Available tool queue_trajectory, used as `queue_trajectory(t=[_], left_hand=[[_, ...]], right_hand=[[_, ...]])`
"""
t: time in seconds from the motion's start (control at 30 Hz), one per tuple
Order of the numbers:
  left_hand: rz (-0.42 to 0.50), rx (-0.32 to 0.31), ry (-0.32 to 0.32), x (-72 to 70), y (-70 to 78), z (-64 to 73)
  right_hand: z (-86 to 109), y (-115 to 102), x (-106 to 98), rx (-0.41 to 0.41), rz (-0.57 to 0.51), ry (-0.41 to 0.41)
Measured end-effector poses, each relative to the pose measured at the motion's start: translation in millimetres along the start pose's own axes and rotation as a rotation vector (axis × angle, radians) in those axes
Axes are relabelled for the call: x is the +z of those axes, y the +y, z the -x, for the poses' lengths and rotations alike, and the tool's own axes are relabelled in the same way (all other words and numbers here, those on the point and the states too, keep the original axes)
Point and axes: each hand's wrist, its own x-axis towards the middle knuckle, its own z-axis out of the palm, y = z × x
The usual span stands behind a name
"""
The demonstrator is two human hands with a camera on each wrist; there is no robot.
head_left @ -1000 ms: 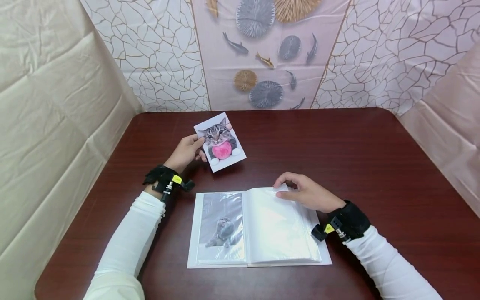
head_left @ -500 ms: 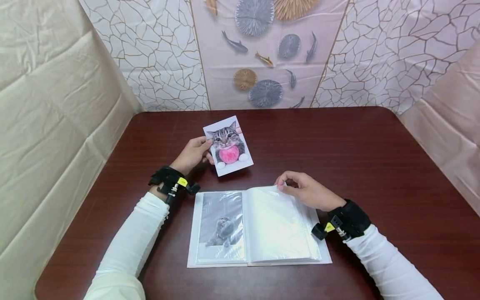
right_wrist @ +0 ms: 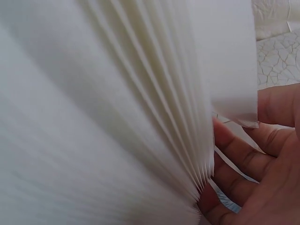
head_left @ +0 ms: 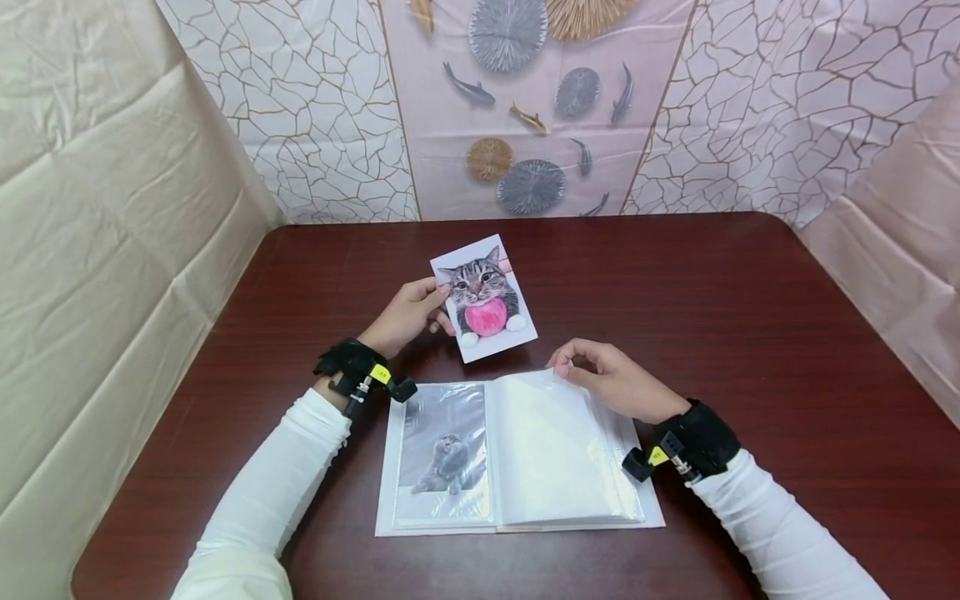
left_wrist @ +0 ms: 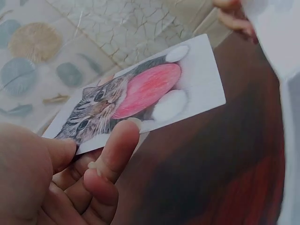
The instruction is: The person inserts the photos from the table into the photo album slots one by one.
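My left hand (head_left: 405, 317) pinches the left edge of a photo (head_left: 486, 317) of a tabby cat with a pink ball. The photo is tilted and held above the table, just beyond the album's top edge. In the left wrist view the thumb lies on the photo's face (left_wrist: 197, 84), with fingers behind it. Below lies an open white photo album (head_left: 566, 458); a grey cat picture (head_left: 448, 454) fills its left sleeve, and the right page looks blank. With thumb and fingers, my right hand (head_left: 615, 382) pinches the right page's top edge. Close up, many fanned pages (right_wrist: 140, 93) show beside its fingers (right_wrist: 243, 154).
A dark red-brown table (head_left: 750, 333) lies under everything. Patterned cloth (head_left: 330, 108) hangs behind it, and a cream cloth (head_left: 112, 250) slopes along the left side. Both wrists wear black straps with small cameras.
My left hand has carried the cat photo to the right and slightly nearer, towards the album. My right hand's thumb and fingers have closed together on the page's top edge, which is lifted slightly.
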Motion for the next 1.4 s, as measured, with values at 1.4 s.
queue_trajectory(t=[1.4], left_hand=[[-0.085,0.018,-0.061,33.6,-3.0,2.6]], right_hand=[[-0.6,-4,6,0.003,-0.105,0.087]])
